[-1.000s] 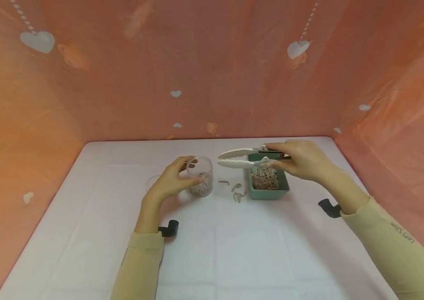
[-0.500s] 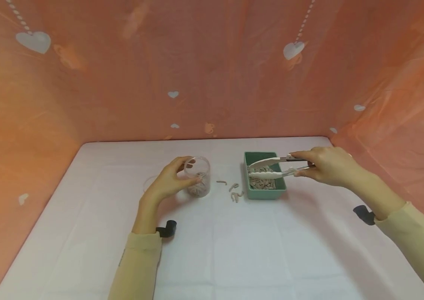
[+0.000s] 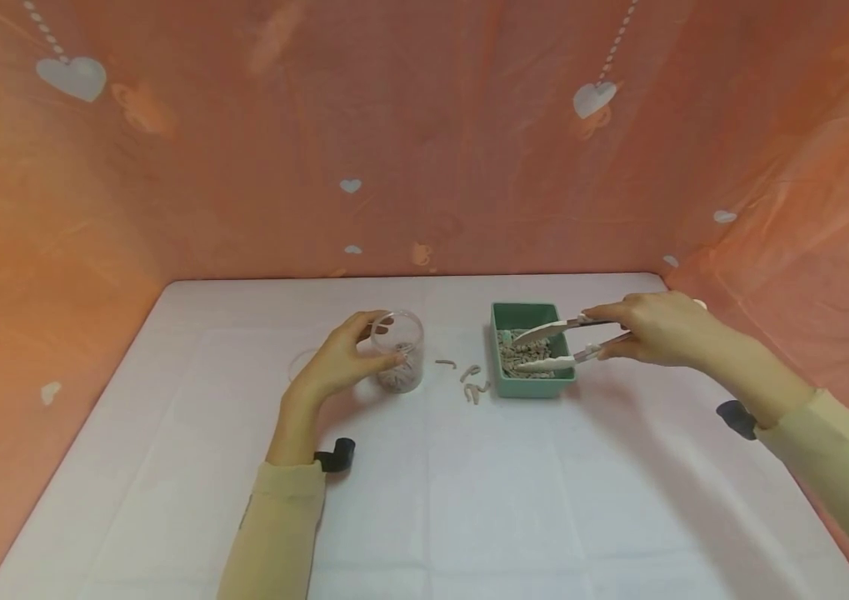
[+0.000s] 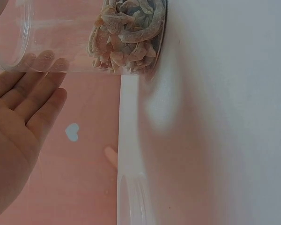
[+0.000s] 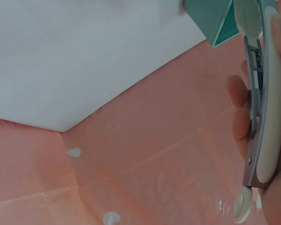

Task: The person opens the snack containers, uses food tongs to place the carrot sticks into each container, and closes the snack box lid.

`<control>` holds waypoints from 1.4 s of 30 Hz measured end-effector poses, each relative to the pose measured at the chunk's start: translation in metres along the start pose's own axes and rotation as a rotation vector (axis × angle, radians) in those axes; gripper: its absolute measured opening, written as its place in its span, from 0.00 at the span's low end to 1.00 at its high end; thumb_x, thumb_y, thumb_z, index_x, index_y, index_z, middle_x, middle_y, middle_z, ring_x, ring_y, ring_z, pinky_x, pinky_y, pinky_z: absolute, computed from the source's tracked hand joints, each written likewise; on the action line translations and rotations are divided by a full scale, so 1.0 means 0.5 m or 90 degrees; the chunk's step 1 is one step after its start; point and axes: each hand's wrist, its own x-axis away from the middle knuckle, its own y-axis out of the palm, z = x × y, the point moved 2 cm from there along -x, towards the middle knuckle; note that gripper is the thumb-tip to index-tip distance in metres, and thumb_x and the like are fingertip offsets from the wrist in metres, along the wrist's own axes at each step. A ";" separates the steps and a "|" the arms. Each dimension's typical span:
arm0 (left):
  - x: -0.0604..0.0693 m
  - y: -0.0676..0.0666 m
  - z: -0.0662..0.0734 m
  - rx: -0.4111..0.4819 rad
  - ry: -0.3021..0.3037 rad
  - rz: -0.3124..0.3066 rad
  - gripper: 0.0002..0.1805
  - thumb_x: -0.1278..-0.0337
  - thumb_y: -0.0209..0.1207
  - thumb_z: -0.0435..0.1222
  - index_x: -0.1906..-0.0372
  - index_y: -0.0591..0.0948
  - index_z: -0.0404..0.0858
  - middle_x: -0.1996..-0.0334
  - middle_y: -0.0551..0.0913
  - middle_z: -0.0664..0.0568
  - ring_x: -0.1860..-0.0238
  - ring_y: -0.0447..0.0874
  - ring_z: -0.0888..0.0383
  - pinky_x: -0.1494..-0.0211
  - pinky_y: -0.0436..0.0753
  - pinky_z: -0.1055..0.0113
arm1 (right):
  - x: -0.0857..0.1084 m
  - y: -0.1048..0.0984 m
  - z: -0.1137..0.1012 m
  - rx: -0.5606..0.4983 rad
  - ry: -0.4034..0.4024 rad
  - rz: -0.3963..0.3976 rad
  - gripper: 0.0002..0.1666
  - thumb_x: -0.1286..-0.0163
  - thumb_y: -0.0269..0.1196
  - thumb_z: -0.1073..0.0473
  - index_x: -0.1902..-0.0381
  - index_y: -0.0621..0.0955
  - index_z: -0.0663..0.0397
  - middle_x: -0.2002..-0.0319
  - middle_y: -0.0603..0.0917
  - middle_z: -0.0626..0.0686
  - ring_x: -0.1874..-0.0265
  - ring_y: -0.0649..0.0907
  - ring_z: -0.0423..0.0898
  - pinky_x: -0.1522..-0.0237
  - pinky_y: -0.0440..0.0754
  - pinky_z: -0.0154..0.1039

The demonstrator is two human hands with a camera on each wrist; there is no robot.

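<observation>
My left hand (image 3: 340, 360) grips a clear plastic jar (image 3: 411, 363) standing upright on the table, thumb on the near side and fingers round the far side. Dried, curled brownish pieces (image 4: 131, 35) fill its lower part. With my right hand (image 3: 656, 330) I hold a pair of tongs (image 5: 270, 112) by the handles. Their two white tips (image 3: 544, 364) are spread apart and reach down into a green rectangular tub (image 3: 536, 389) among many small brownish pieces (image 3: 511, 357). Whether the tips pinch any piece cannot be told.
Several loose brownish pieces (image 3: 471, 374) lie on the white table between jar and tub. A clear round lid (image 3: 292, 367) lies left of the jar, partly behind my left wrist. Orange sheeting (image 3: 424, 150) with hearts walls off the table's back and sides.
My right hand has carried the tongs from beside the jar to the right, then lowered their tips into the green tub. The left hand and jar have stayed put.
</observation>
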 end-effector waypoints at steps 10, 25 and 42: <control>-0.001 0.003 0.000 0.007 -0.004 -0.009 0.43 0.42 0.75 0.48 0.25 0.69 0.40 0.30 0.73 0.46 0.25 0.66 0.40 0.24 0.67 0.40 | -0.024 0.027 -0.005 -0.045 0.023 -0.068 0.40 0.46 0.81 0.45 0.38 0.84 0.53 0.63 0.89 0.52 0.66 0.86 0.50 0.70 0.83 0.52; -0.001 0.002 0.004 -0.002 -0.008 -0.003 0.43 0.42 0.75 0.48 0.25 0.69 0.40 0.30 0.74 0.46 0.25 0.67 0.40 0.24 0.67 0.41 | -0.042 0.052 -0.002 -0.080 0.030 -0.104 0.40 0.41 0.78 0.42 0.35 0.82 0.54 0.51 0.90 0.58 0.59 0.89 0.58 0.60 0.86 0.61; 0.001 0.000 0.001 -0.001 -0.008 0.000 0.44 0.42 0.75 0.48 0.25 0.69 0.40 0.30 0.74 0.46 0.26 0.68 0.39 0.24 0.67 0.42 | -0.053 0.060 -0.003 -0.066 0.037 -0.084 0.31 0.39 0.78 0.46 0.40 0.86 0.51 0.58 0.92 0.55 0.68 0.88 0.54 0.66 0.86 0.57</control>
